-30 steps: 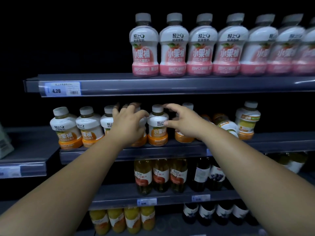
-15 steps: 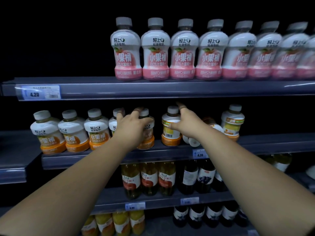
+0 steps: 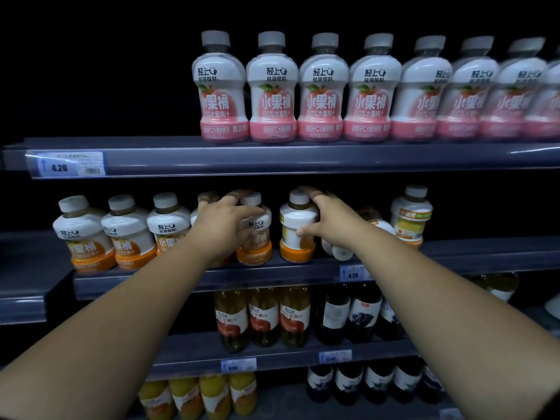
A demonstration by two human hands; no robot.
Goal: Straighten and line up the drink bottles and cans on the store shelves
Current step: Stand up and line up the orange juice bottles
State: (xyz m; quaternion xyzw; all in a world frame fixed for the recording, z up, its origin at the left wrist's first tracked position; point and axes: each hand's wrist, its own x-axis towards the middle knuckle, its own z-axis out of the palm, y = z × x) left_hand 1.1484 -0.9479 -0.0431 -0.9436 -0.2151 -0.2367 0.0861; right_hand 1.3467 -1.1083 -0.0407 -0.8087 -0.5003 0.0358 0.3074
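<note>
Small white bottles with orange bases stand along the second shelf [image 3: 212,278]. My left hand [image 3: 222,227] wraps the left side of one orange-label bottle [image 3: 256,237], its label facing me. My right hand [image 3: 331,221] grips the neighbouring orange bottle [image 3: 295,228], whose label is turned sideways. Three more orange bottles [image 3: 127,234] stand in a row to the left. Behind my right wrist another bottle [image 3: 336,250] lies on its side. One orange bottle [image 3: 410,216] stands alone at the right.
Pink-label bottles [image 3: 324,92] line the top shelf [image 3: 181,159] in a neat row. Lower shelves hold amber juice bottles [image 3: 262,316], dark grape bottles [image 3: 360,313] and yellow juice bottles [image 3: 197,395]. A lower side shelf [image 3: 24,268] juts out at the left.
The bottle in my right hand has turned, so the barcode side no longer faces me. The view has shifted slightly, and both hands stay on their bottles.
</note>
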